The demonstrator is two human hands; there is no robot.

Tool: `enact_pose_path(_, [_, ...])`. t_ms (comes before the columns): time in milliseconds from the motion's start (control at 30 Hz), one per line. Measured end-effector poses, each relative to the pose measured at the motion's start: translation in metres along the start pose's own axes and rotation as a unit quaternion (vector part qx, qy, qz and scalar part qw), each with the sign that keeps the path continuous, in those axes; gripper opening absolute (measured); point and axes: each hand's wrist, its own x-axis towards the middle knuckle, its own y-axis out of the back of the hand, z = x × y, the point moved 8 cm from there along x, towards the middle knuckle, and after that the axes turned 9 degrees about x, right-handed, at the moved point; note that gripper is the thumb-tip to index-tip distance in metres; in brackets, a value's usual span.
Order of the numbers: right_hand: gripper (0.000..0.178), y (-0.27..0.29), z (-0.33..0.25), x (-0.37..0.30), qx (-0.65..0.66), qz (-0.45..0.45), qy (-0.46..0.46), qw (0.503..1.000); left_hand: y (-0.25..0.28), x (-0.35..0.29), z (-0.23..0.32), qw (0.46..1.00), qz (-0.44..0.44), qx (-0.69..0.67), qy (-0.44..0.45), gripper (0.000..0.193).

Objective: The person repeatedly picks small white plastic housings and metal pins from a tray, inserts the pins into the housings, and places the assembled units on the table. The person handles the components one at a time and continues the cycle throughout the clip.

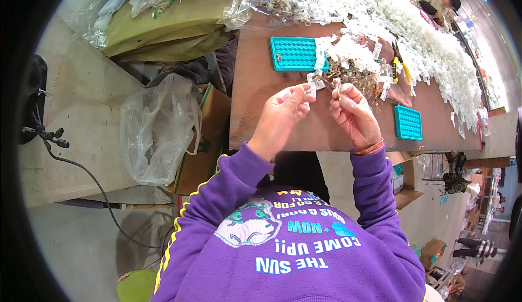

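Observation:
My left hand (284, 113) is closed, with thumb and fingertips pinching a small white tag (311, 91). A bit of clear plastic shows below its fingers. Close beside it, my right hand (354, 111) pinches a small brownish piece (336, 89), too small to name. Just beyond both hands lies a tangled heap of thin gold-brown pieces (356, 76) with white tags. A teal ridged tray (293, 45) lies past my left hand, partly covered by tags. Pliers with yellow handles (405, 71) rest on the heap's right side.
A large mound of white tags (418, 46) spreads over the brown table (255, 101). A smaller teal tray (408, 122) lies near its front edge. At left, a clear plastic bag (157, 133) hangs by a cardboard box (204, 133). Another person (435, 0) bends at the far right.

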Motion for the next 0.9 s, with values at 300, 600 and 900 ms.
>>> enact_pose_path(300, [0.010,-0.062,0.000,-0.018,-0.437,-0.067,0.113,0.890,0.006,-0.015,0.022,0.997,0.014,-0.053,-0.053,0.026])
enact_pose_path(600, [0.019,-0.115,-0.010,-0.042,-0.692,-0.126,0.292,0.648,0.016,-0.029,0.050,0.970,0.090,0.195,-0.115,0.023])
enact_pose_path(900, [0.025,-0.124,-0.016,-0.049,-0.681,-0.058,0.368,0.631,0.015,-0.033,0.041,0.975,0.101,0.140,-0.142,0.023])
